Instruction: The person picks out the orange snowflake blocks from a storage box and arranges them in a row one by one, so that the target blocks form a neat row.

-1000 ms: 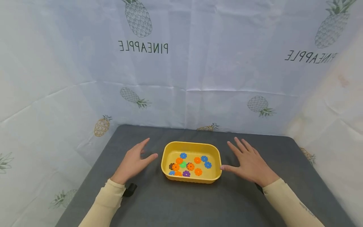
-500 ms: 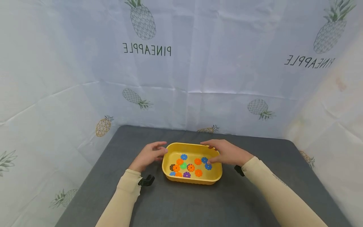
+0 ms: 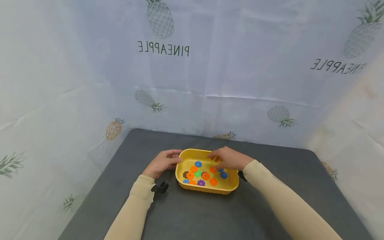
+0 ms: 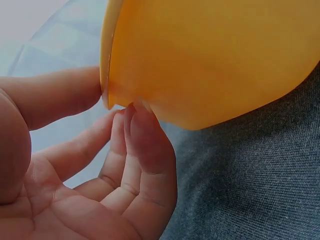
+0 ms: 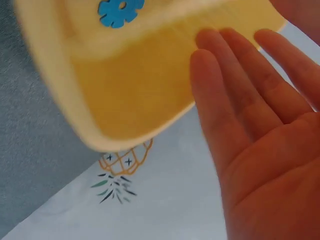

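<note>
A yellow plastic tray (image 3: 207, 190) holds several small notched discs: a blue disc (image 3: 198, 164), a green disc (image 3: 197, 174), a purple disc (image 3: 201, 182), an orange disc (image 3: 213, 181) and others. At the tray's left end my left hand (image 3: 162, 162) grips the rim. In the left wrist view its thumb meets the rim's edge, with curled fingers against the outer wall. My right hand (image 3: 230, 158) hovers over the tray's right half, fingers loosely bent and nothing held, partly covering some discs. The right wrist view shows its fingers above the tray, apart from a blue disc (image 5: 111, 17).
The tray stands on a dark grey table (image 3: 192, 216). Behind and along both sides hangs a white cloth (image 3: 234, 73) printed with pineapples. A black wrist strap (image 3: 160, 187) is on the left arm.
Both hands have come inward from beside the tray. The left now has hold of its left rim, and the right has moved over its right half. The discs lie as before.
</note>
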`<state>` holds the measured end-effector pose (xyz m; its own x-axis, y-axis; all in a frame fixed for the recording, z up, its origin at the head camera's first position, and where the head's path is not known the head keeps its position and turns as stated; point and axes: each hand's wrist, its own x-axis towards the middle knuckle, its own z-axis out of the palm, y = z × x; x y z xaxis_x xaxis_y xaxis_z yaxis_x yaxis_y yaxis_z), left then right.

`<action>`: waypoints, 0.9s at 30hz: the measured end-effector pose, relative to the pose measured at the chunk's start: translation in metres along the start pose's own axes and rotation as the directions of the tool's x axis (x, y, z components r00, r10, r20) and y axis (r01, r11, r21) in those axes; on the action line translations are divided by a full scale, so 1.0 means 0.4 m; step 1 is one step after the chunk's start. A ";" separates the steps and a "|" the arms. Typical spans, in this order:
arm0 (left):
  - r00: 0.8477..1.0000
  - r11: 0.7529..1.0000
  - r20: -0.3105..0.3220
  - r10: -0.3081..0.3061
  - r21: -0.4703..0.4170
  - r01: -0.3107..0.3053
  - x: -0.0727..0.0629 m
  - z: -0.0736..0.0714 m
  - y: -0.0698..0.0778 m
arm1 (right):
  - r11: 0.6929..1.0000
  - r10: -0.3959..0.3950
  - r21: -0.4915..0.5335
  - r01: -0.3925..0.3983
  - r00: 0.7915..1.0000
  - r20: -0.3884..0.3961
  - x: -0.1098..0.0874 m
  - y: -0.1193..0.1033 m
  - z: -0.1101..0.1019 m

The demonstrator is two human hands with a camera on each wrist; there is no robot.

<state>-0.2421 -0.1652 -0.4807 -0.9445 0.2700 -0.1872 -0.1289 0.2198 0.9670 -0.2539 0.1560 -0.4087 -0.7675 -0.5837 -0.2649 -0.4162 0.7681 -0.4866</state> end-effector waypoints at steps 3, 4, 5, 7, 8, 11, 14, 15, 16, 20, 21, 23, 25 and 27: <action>1.000 1.000 -0.005 -0.002 0.010 0.002 0.006 0.004 0.011 | 1.000 0.020 -0.017 -0.019 1.000 0.013 0.019 0.001 0.012; 1.000 1.000 -0.004 -0.005 0.014 0.005 0.007 0.005 0.014 | 0.999 0.026 -0.028 -0.026 0.999 0.021 0.026 0.002 0.018; 1.000 1.000 -0.005 -0.008 0.021 0.008 0.006 0.006 0.015 | 0.999 0.031 -0.040 -0.030 0.999 0.030 0.032 0.002 0.023; 1.000 0.999 -0.008 -0.012 0.030 0.013 0.005 0.007 0.017 | 0.997 0.040 -0.067 -0.037 0.998 0.043 0.042 0.002 0.034; 1.000 1.000 -0.009 -0.011 0.028 0.012 0.005 0.008 0.018 | 0.996 0.047 -0.078 -0.043 0.998 0.046 0.047 0.001 0.039; 1.000 0.999 -0.007 -0.001 0.033 0.002 0.005 0.010 0.017 | 0.991 0.078 -0.109 -0.073 0.996 0.043 0.055 -0.004 0.050; 1.000 0.999 -0.007 0.002 0.037 -0.002 0.007 0.011 0.015 | 0.985 0.098 -0.148 -0.092 0.995 0.033 0.061 -0.011 0.059; 1.000 0.999 -0.008 0.003 0.041 -0.003 0.008 0.011 0.015 | 0.981 0.103 -0.167 -0.096 0.994 0.032 0.063 -0.013 0.062; 1.000 0.999 -0.010 0.003 0.042 -0.003 0.007 0.011 0.016 | 0.978 0.103 -0.187 -0.096 0.994 0.030 0.065 -0.015 0.065; 1.000 0.999 -0.018 0.003 0.040 -0.002 0.007 0.011 0.018 | 0.961 0.105 -0.261 -0.095 0.994 0.023 0.073 -0.021 0.073; 1.000 0.999 -0.019 0.004 0.042 -0.003 0.008 0.011 0.017 | 0.956 0.106 -0.278 -0.095 0.994 0.023 0.075 -0.023 0.074; 1.000 0.999 -0.023 -0.001 0.041 0.002 0.009 0.011 0.014 | 0.951 0.099 -0.295 -0.088 0.995 0.020 0.079 -0.027 0.075; 1.000 0.999 -0.027 -0.008 0.041 0.009 0.009 0.010 0.011 | 0.946 0.084 -0.315 -0.073 0.996 0.022 0.084 -0.029 0.076; 1.000 0.999 -0.030 -0.006 0.043 0.007 0.009 0.010 0.007 | 0.944 0.073 -0.324 -0.062 0.997 0.022 0.090 -0.029 0.078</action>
<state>-0.2446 -0.1600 -0.4794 -0.9524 0.2402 -0.1877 -0.1227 0.2618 0.9573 -0.2614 0.1180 -0.4386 -0.7851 -0.5314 -0.3182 -0.5032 0.8468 -0.1726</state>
